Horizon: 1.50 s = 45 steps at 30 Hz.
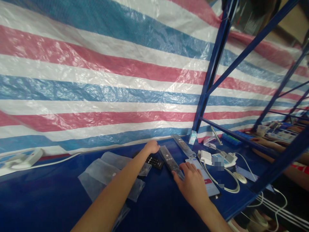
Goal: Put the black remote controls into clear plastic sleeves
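A black remote control in a clear plastic sleeve (168, 158) lies at a slant between my hands. My left hand (152, 147) is closed at its far end, fingertips at the sleeve's edge and partly hidden. On the near end, my right hand (191, 180) has its thumb and curled fingers closed round the sleeve. A bare black remote control (154, 162) rests under my left wrist, partly covered by the forearm. Empty clear plastic sleeves (96, 174) are spread beneath and beside my left forearm. Further back lies another sleeved remote control (182, 145).
Right of my right hand are a phone or tablet with a lit screen (209, 183), white cables (231, 190), a power strip (225, 159) and a small box (192, 137). A blue metal frame (205, 87) rises there. Another person's hand (259, 141) shows at far right.
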Motion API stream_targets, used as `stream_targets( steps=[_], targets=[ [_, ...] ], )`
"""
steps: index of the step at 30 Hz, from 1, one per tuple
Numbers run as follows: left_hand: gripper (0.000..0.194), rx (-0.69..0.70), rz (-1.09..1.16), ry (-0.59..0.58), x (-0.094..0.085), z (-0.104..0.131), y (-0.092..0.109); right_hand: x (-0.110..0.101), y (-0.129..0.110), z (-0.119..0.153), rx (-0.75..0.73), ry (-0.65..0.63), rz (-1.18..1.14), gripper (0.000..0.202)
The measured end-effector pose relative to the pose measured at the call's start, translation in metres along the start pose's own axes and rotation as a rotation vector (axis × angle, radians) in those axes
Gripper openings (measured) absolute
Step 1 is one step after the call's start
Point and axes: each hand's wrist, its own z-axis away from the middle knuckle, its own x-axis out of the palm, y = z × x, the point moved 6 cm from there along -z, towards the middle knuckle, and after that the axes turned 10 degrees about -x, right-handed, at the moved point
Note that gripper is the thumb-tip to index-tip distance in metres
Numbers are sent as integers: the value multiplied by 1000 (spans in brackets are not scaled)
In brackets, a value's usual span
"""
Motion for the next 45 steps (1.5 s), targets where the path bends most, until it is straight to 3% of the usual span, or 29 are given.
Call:
stream_targets(
  steps=[8, 16, 20, 24, 37, 45],
  targets=[
    [30, 5, 35, -52, 13, -12, 6, -6, 25, 21, -42, 72, -209, 12],
    [30, 63, 13, 112, 3, 7, 14, 0, 40, 34, -35, 95, -305, 19],
    [16, 104, 29, 229, -18, 23, 21, -4, 50, 42, -30, 127, -312, 25],
    [22, 179, 56, 341, -45, 44, 35, -6, 56, 49, -8, 140, -300, 30],
    [16, 372, 41, 553, -110, 142, 92, -5, 57, 64, 98, 40, -344, 30],
    [15, 425, 34, 658, -152, 176, 108, 0, 50, 48, 167, -147, -278, 40]
  ],
)
